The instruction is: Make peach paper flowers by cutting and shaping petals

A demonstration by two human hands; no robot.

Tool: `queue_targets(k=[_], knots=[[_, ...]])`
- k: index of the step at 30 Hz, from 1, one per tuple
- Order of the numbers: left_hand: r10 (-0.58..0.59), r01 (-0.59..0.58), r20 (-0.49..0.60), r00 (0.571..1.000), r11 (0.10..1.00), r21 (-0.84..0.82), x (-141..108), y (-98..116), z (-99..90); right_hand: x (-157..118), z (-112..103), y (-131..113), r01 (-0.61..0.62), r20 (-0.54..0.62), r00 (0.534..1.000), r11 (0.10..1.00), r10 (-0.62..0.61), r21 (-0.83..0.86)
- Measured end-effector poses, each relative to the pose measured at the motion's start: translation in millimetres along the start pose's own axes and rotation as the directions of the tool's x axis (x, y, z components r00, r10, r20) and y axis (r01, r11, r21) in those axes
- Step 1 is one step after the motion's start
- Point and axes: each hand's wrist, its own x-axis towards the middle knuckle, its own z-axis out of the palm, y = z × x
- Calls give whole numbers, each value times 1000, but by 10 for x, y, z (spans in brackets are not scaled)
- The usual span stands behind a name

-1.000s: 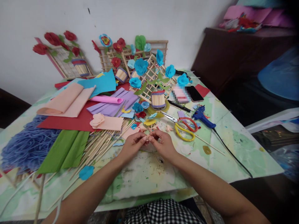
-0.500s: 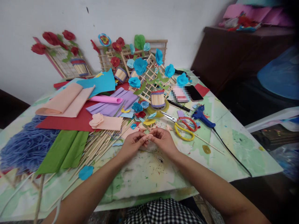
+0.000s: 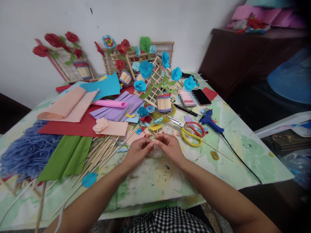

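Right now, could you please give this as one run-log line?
Left hand: fingertips pinched | right hand: fingertips pinched, beside left | anything held: too small to tell | rest: scissors, glue gun, wooden sticks, blue yarn

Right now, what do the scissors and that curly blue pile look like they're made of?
The scissors have shiny, silvery blades, so probably metal; their smooth red and yellow handles could be plastic or coated metal. The blue pile looks like matte yarn: it's all loose, tangled strands.
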Motion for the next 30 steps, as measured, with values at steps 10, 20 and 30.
queue_targets(k=[10, 20, 30], knots=[[-34, 35, 19, 999, 999, -23, -27, 61, 17, -14, -25, -84, 128, -26, 990, 969, -137, -213], [43, -41, -18, 999, 995, 87, -42, 65, 6, 36, -23, -2, -28, -57, 998, 996, 33, 90], [-54, 93, 124, 991, 939, -331, -28, -23, -17, 54, -76, -71, -50, -18, 998, 974, 56, 219]])
